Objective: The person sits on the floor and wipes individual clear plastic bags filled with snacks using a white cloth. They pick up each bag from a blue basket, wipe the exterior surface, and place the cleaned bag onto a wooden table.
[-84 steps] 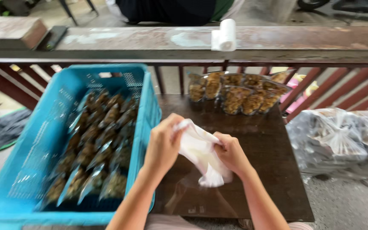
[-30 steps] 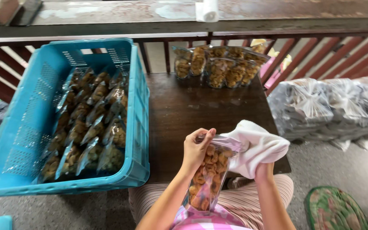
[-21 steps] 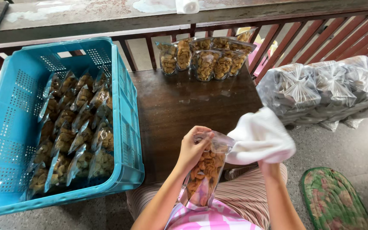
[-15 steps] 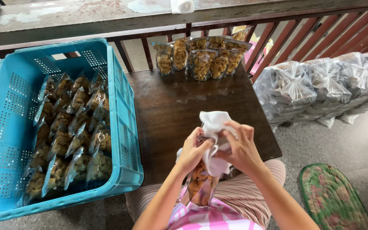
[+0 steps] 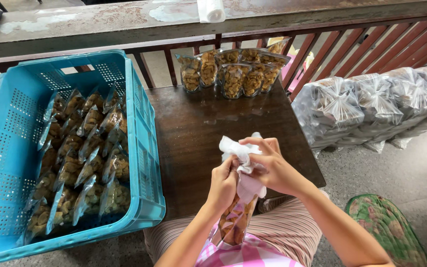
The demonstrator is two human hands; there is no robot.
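Note:
My left hand grips the top of a clear pouch of brown snacks that hangs upright over my lap. My right hand presses a white cloth around the pouch's upper end, so the cloth covers the top of the pouch. Both hands are at the near edge of a dark wooden table.
A blue plastic crate full of filled snack pouches stands at the left. Several more pouches stand at the table's far edge by a red wooden railing. Tied clear bags lie piled at the right. A patterned mat lies on the floor.
The cloth was held off to the right of the pouch; my right hand has brought it onto the pouch's top. The view has tilted down slightly.

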